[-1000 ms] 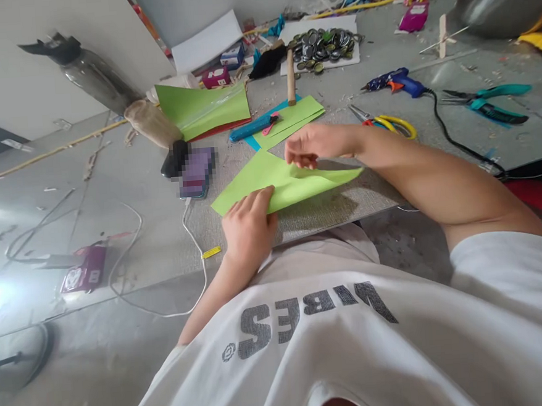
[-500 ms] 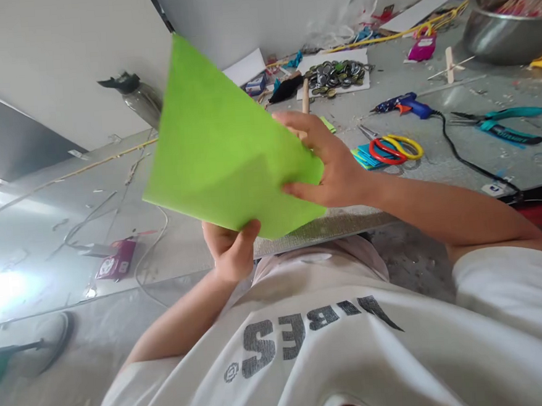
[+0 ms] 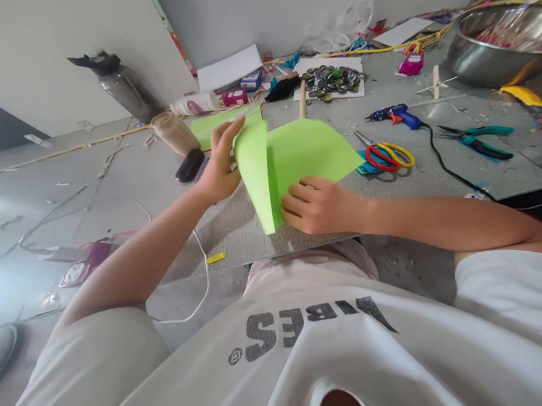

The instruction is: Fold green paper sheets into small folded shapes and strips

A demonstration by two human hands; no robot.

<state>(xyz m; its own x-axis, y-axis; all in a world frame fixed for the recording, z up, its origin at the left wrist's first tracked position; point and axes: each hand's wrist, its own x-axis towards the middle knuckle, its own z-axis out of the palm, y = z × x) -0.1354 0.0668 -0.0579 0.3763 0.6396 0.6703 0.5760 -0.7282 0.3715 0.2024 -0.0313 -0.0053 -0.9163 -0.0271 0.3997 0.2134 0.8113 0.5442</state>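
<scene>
A light green sheet of paper (image 3: 308,148) is low over the front of the table, its left part bent over toward the right. My left hand (image 3: 224,160) is closed on that bent part, thumb on top near the upper edge. At the lower edge, my right hand (image 3: 320,206) has its fingers curled against the paper, the thumb hidden. Another green sheet (image 3: 207,128) lies behind my left hand. Scissors (image 3: 391,156) with red and yellow handles rest on blue pieces just right of the paper.
A blue glue gun (image 3: 397,117) and teal-handled pliers (image 3: 477,139) lie to the right. Bottle caps (image 3: 332,81) are heaped at the back, near a steel bowl (image 3: 468,47). A grey bottle (image 3: 126,89) and a beige jar (image 3: 176,133) stand left. A white cable (image 3: 204,251) hangs over the front edge.
The green paper has come down toward the table and its left part is now bent over. My left hand has moved up to the bent part; my right hand has moved down to the lower edge.
</scene>
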